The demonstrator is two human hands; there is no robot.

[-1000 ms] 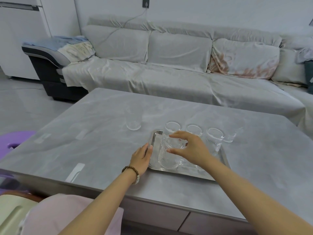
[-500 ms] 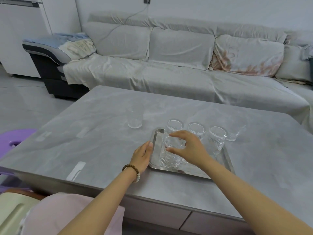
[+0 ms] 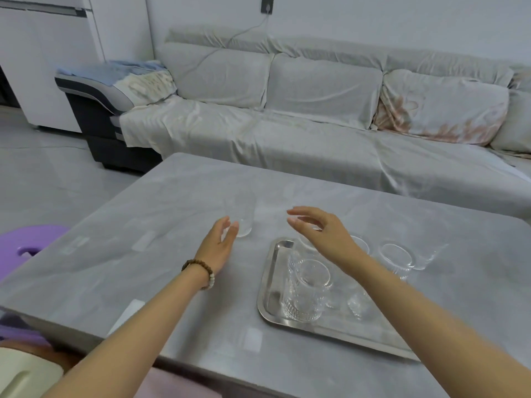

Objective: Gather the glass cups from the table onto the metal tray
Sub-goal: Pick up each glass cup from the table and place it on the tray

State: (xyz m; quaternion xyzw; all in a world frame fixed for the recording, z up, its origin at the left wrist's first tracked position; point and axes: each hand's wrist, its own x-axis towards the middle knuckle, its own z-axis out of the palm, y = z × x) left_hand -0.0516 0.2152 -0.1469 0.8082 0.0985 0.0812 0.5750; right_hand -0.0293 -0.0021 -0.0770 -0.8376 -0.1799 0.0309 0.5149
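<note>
A metal tray (image 3: 270,285) lies on the grey table, right of centre. A ribbed glass cup (image 3: 306,291) stands at the tray's near left, and several more cups (image 3: 396,258) stand along its far side, partly hidden by my right forearm. One plain glass cup (image 3: 244,216) stands alone on the table, left of the tray. My left hand (image 3: 219,244) is open, fingers apart, just in front of that lone cup and not touching it. My right hand (image 3: 317,234) hovers open above the tray's far left corner, holding nothing.
The grey table (image 3: 172,214) has its near edge just below my arms. A covered grey sofa (image 3: 316,133) runs behind the table. A purple stool (image 3: 26,242) sits on the floor at the left. A cream-coloured object (image 3: 23,377) lies at the bottom left.
My right hand let go of the ribbed cup, which now stands on the tray, and lifted away. My left hand left the tray's edge and moved toward the lone cup.
</note>
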